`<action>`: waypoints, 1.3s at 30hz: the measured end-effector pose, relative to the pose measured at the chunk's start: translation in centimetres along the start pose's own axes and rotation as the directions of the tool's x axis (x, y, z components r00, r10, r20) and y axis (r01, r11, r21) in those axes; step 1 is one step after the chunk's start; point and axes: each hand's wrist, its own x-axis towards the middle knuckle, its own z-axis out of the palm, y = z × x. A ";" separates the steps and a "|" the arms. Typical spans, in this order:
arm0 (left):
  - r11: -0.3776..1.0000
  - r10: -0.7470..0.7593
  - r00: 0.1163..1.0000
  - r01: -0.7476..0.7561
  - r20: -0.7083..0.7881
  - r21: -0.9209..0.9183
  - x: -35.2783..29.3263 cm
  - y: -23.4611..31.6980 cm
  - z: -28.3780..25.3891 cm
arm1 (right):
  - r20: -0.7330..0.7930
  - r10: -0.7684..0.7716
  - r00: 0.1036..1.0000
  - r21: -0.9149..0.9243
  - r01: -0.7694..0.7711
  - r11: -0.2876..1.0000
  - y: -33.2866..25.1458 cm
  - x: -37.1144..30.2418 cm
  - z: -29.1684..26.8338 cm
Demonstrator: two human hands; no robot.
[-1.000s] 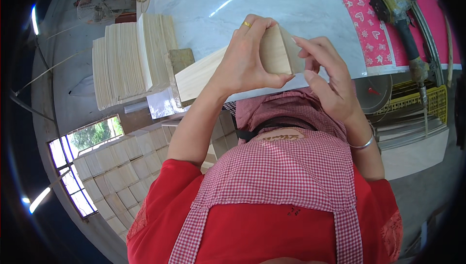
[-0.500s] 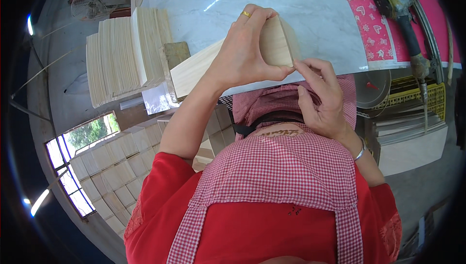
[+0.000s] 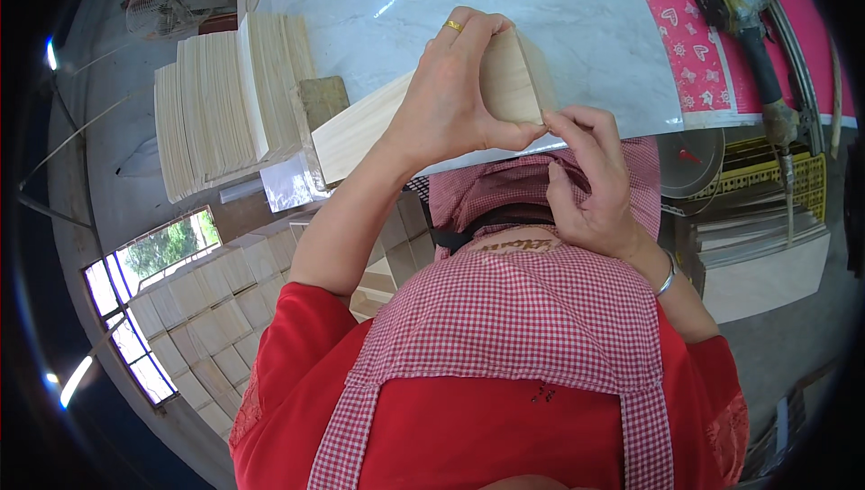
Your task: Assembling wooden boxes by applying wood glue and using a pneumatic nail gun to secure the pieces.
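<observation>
in the head view, the pale wooden piece sits inside the span of the person's left hand, with the palm and knuckles over its middle. the left grip is spread wide yet holding: the fingers hook over the far edge of the wooden piece, and the thumb lies along its near edge, the tip close to the near right corner. one end of the piece extends out to the left beyond the wrist, the other to the right past the fingers. the right hand is at the near right of the wooden piece, forefinger tip at that same corner; its thumb stands apart from the forefinger, and whether the curled fingers hide anything small cannot be told. left of the wooden piece are a small brown block and a row of thin boards; well to its right lies a nail gun.
</observation>
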 end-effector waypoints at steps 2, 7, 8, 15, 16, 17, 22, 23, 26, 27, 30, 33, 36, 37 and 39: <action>1.000 -0.005 1.000 0.005 -0.003 -0.006 -0.1 0.0 0.1 | -0.014 -0.010 1.000 -0.001 0.010 1.000 0.0 0.1 0.0; 0.999 -0.034 0.999 0.034 0.011 -0.013 -0.5 0.1 -0.3 | 0.029 0.002 1.000 0.023 -0.003 1.000 -0.2 1.6 -0.7; 0.999 -0.033 0.999 0.033 0.009 -0.007 -0.6 0.0 -0.3 | 0.016 0.005 1.000 0.046 -0.006 0.999 0.0 2.6 -0.8; 0.999 -0.012 1.000 0.011 -0.003 -0.038 -0.4 0.0 0.2 | 0.098 -0.070 0.993 0.148 0.055 0.988 1.1 4.4 -0.5; 0.999 -0.012 1.000 0.012 -0.003 -0.041 -0.3 0.0 0.2 | 0.124 -0.072 0.990 0.124 0.057 0.991 0.6 3.8 -1.0; 0.999 -0.019 1.000 0.019 -0.004 -0.040 -0.2 0.1 0.2 | 0.155 -0.076 0.985 0.100 0.061 0.993 0.1 3.3 -1.5; 0.999 -0.004 1.000 0.003 -0.026 -0.039 -0.1 -0.1 0.1 | 0.281 -0.026 0.959 0.163 -0.021 0.986 -2.0 1.1 -4.6; 0.999 0.013 0.999 -0.014 -0.038 -0.036 -0.2 -0.1 -0.1 | 0.274 0.027 0.961 0.107 -0.059 0.993 -2.3 0.9 -4.9; 0.998 0.023 0.999 -0.026 -0.050 -0.064 -0.2 -0.3 -0.2 | 0.263 0.134 0.955 -0.060 -0.123 0.991 -2.2 0.6 -6.8; 0.997 0.027 0.998 -0.031 -0.055 -0.074 -0.1 -0.2 0.0 | 0.137 0.205 0.969 -0.137 -0.186 0.973 -1.3 0.5 -8.0; 0.997 0.020 0.997 -0.027 -0.080 -0.079 -0.6 -0.5 0.2 | -0.056 0.255 0.965 -0.346 -0.258 0.902 -0.6 2.1 -12.2; 0.996 0.023 0.995 -0.032 -0.101 -0.087 -0.8 -0.6 0.4 | -0.153 0.301 0.941 -0.562 -0.333 0.757 0.6 3.9 -16.4; 0.997 0.002 0.993 -0.012 -0.114 -0.081 -1.2 -0.6 0.7 | -0.250 0.334 0.909 -0.697 -0.408 0.589 2.0 5.9 -20.2; 0.996 0.011 0.994 -0.021 -0.110 -0.085 -1.2 -0.7 0.8 | -0.302 0.315 0.900 -0.728 -0.431 0.533 2.3 6.7 -21.0; 0.996 0.018 0.995 -0.027 -0.102 -0.085 -1.1 -1.0 1.0 | -0.325 0.288 0.901 -0.764 -0.430 0.481 2.6 7.6 -21.1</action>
